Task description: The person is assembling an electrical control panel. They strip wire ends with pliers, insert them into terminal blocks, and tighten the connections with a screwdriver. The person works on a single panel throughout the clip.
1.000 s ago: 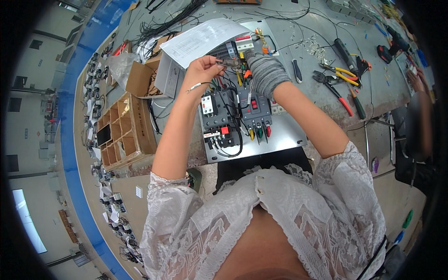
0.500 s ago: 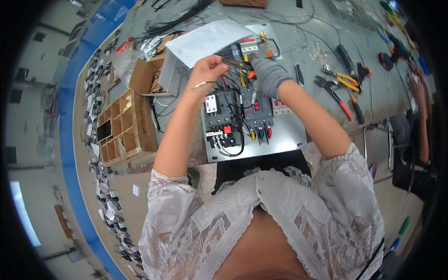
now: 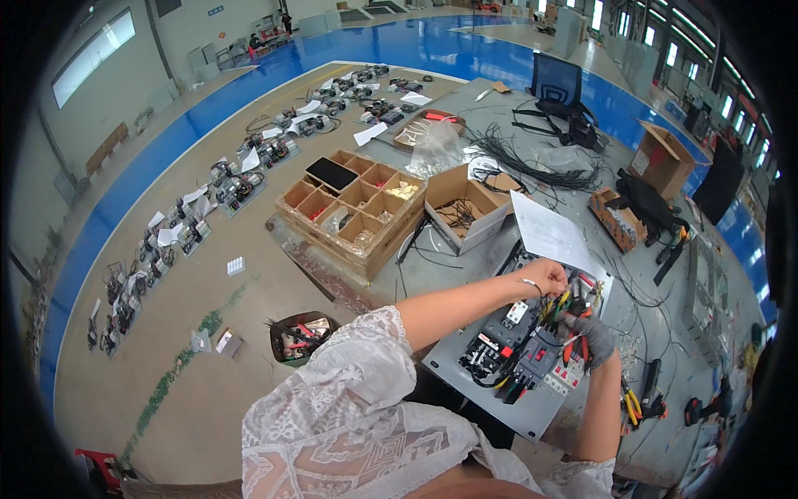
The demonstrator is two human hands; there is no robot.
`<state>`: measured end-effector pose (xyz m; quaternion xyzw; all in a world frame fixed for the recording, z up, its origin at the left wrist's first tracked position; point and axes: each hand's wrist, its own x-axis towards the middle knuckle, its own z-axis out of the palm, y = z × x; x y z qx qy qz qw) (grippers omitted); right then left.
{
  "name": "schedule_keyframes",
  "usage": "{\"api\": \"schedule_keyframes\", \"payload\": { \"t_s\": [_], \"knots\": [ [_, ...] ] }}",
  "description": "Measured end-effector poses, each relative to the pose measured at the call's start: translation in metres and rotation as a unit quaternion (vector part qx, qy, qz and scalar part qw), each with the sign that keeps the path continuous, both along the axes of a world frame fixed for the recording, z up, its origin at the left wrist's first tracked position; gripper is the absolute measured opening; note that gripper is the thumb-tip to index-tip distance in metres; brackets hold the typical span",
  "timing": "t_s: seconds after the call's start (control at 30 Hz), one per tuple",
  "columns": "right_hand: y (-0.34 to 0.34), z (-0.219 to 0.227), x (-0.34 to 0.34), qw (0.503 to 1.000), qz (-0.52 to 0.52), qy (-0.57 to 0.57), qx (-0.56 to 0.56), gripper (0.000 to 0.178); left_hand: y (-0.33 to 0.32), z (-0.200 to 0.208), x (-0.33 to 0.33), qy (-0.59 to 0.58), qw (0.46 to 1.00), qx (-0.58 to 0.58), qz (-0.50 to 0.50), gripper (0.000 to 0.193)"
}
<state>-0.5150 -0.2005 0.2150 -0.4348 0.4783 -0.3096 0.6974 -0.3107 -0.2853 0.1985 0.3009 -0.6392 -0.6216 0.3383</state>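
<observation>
Plate: grey metal mounting plate (image 3: 529,418) lies on the grey metal surface (image 3: 432,279), dark switchgear blocks (image 3: 536,358) facing up, probably so we reach terminals from above.
Left hand: our bare left hand (image 3: 544,274) is over the plate's far half, fingertips pinched together; can't tell on what.
Right hand: our grey-gloved right hand (image 3: 590,339) is over the plate's right side, curled around what look like red-handled pliers (image 3: 568,349); jaws hidden.
Wires: thin yellow and black wires (image 3: 560,303) sit over the plate between our hands, presumably kept close for control.
Sheet: white paper sheet (image 3: 550,231) beyond the plate, likely for quick reading.
Bin: tan compartmented bin (image 3: 332,248) left of the plate, presumably keeping small parts sorted.
</observation>
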Motion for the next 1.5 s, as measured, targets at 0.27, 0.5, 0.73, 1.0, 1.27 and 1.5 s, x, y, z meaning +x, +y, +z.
{"api": "schedule_keyframes", "payload": {
  "t_s": [0.27, 0.5, 0.73, 1.0, 1.27, 1.5],
  "knots": [
    [0.052, -0.012, -0.062, 0.916, -0.129, 0.304, -0.226, 0.027, 0.005, 0.003, 0.002, -0.009, 0.998, -0.063, -0.015, 0.008],
    [0.131, -0.113, -0.11, 0.78, -0.232, 0.557, -0.166, 0.053, 0.003, 0.004, 0.001, -0.052, 0.994, -0.095, -0.005, 0.01],
    [0.155, -0.107, -0.075, 0.7, -0.21, 0.647, -0.215, 0.067, 0.01, 0.004, 0.012, -0.072, 0.995, -0.073, -0.01, 0.011],
    [0.156, -0.12, -0.072, 0.788, -0.191, 0.54, -0.225, 0.05, 0.012, 0.016, 0.022, -0.171, 0.974, -0.139, 0.057, 0.015],
    [0.189, -0.13, -0.137, 0.661, -0.452, 0.51, -0.315, 0.03, -0.003, 0.009, 0.028, -0.117, 0.986, -0.111, 0.037, 0.016],
    [0.156, -0.085, -0.148, 0.713, -0.49, 0.413, -0.284, 0.018, 0.017, 0.018, 0.021, -0.089, 0.991, -0.089, 0.053, 0.012]
  ]
}}
